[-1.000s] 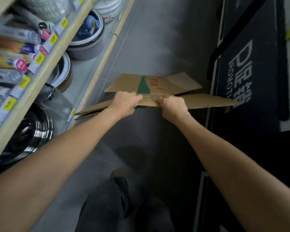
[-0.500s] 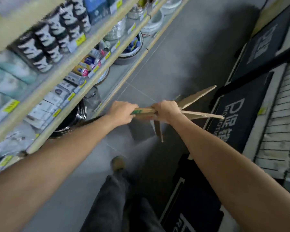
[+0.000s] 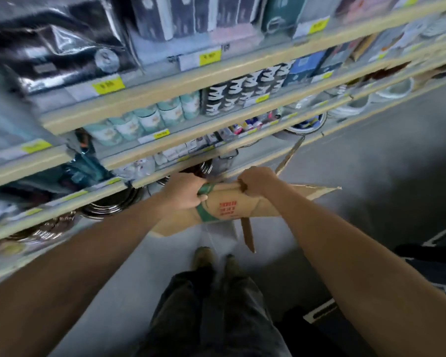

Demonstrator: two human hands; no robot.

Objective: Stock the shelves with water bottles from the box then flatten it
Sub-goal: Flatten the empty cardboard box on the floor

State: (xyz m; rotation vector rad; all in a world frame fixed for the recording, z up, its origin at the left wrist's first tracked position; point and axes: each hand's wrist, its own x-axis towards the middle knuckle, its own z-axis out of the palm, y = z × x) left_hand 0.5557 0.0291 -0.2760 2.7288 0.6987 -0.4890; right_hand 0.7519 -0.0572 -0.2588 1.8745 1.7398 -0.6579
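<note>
A flattened brown cardboard box [image 3: 232, 206] with a green stripe and red print hangs in front of me above the floor, its flaps sticking out to the right and downward. My left hand [image 3: 184, 191] grips its upper edge at the green stripe. My right hand [image 3: 255, 180] grips the same edge a little further right. No water bottles can be made out on the blurred shelves.
Wooden-edged store shelves [image 3: 165, 91] with yellow price tags run along the left and top, full of packaged goods, cups and metal pots [image 3: 111, 202]. The grey floor [image 3: 371, 176] stretches to the right. A dark mat [image 3: 443, 253] lies at the right. My feet [image 3: 214, 258] stand below the box.
The flattened box has come up off the floor and now hangs with its printed face toward me. Both hands kept their grip. My view has swung up toward the shelves.
</note>
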